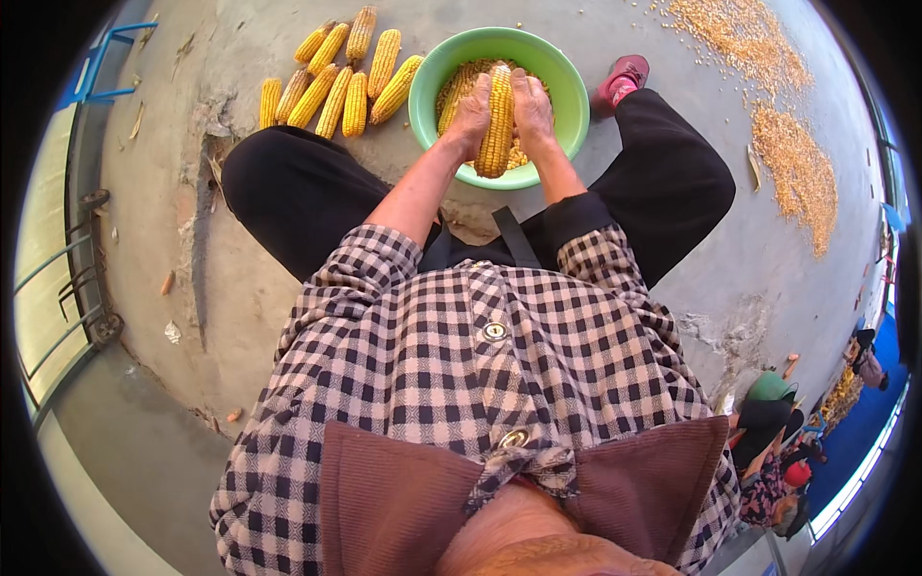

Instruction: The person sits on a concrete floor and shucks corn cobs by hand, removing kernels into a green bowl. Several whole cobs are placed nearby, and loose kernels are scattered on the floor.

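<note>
Over a green plastic basin (573,137), an ear of yellow corn (495,133) is held between my two hands. My left hand (470,115) grips its left side, and my right hand (533,111) presses against its right side. The ear lies lengthwise, its near end pointing towards me and mostly covered in kernels. Beneath it, loose corn kernels (520,155) lie in the basin. Another ear (455,97) rests in there on the left, partly hidden by my left hand.
Several ears of corn (331,101) lie on the concrete floor (252,216) left of the basin. Loose kernels (792,151) are spread at the right. My bent legs flank the basin. A cart with wheels (94,198) stands at far left. Another person (771,475) sits at lower right near a green container (769,387).
</note>
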Demonstrator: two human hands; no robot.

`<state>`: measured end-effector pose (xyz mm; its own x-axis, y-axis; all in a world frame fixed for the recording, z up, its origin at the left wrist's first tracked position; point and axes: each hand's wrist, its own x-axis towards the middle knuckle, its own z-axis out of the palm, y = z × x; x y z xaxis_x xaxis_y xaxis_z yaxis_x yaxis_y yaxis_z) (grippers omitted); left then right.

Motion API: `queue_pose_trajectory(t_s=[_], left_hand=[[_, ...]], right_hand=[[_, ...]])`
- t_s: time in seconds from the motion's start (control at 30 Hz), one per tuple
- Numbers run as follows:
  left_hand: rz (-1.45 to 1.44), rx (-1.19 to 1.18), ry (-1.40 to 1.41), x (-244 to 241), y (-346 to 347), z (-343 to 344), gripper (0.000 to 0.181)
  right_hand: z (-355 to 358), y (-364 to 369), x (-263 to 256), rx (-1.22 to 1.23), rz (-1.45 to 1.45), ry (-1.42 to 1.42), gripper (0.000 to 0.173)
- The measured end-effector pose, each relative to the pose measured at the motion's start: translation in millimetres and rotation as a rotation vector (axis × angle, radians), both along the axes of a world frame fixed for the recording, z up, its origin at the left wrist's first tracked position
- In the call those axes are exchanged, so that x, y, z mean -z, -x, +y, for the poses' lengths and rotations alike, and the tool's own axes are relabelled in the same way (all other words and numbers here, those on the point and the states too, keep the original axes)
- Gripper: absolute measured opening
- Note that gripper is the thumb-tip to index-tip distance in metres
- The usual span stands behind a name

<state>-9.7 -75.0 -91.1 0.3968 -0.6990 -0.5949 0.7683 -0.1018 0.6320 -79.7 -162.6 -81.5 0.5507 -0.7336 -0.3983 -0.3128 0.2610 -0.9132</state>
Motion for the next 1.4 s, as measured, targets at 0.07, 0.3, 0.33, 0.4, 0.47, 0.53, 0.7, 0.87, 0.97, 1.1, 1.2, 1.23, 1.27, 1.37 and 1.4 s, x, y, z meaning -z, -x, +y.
queue_pose_trajectory(t_s=[0.07, 0.3, 0.33, 0.4, 0.47, 0.53, 0.7, 0.87, 0.97, 1.1, 1.2, 1.23, 1.27, 1.37, 1.4], left_hand=[[-0.062, 0.068, -0.116, 4, 9, -4, 0.059], [-0.651, 0.126, -0.425, 55, 5, 3, 0.066], [-0.650, 0.111, -0.451, 56, 5, 4, 0.066], [-0.650, 0.074, -0.502, 59, 4, 7, 0.065], [-0.577, 0.026, -0.505, 63, 2, 6, 0.063], [-0.475, 0.008, -0.397, 56, -1, 8, 0.062], [0.003, 0.196, -0.015, 7, 2, 11, 0.074], [-0.190, 0.556, -0.202, -11, 4, 22, 0.066], [-0.294, 0.531, -0.220, -9, 8, 20, 0.062], [-0.482, 0.378, -0.311, 18, 11, 20, 0.052], [-0.798, 0.447, -0.475, 28, 11, 23, 0.050], [-1.007, 0.496, -0.508, 29, 13, 26, 0.053], [-1.217, 0.544, -0.536, 29, 14, 28, 0.056], [-0.568, 0.257, -0.644, 60, 1, 28, 0.063], [-0.605, 0.170, -0.492, 95, -12, 41, 0.062]], right_hand=[[1, -3, 16, 0.050, -0.140, -0.081, 0.056], [18, -2, 22, 0.092, -0.177, -0.055, 0.039], [18, -2, 23, 0.089, -0.193, -0.051, 0.038], [19, -2, 26, 0.077, -0.246, -0.048, 0.036], [20, -5, 29, 0.057, -0.318, -0.049, 0.034], [17, -5, 27, 0.125, -0.402, -0.224, 0.033], [-2, 5, 41, 0.288, -0.488, -0.493, 0.033], [-11, 7, 64, 0.366, -0.463, -0.439, 0.029], [-13, 6, 74, 0.331, -0.514, -0.441, 0.029], [-5, 1, 61, 0.385, -0.475, -0.376, 0.033], [-3, 3, 49, 0.349, -0.468, -0.347, 0.035], [-4, 4, 47, 0.329, -0.463, -0.339, 0.035], [-2, 3, 45, 0.268, -0.472, -0.328, 0.035], [6, -5, 22, 0.179, -0.506, -0.373, 0.035], [8, -10, 20, 0.213, -0.529, -0.447, 0.034]])
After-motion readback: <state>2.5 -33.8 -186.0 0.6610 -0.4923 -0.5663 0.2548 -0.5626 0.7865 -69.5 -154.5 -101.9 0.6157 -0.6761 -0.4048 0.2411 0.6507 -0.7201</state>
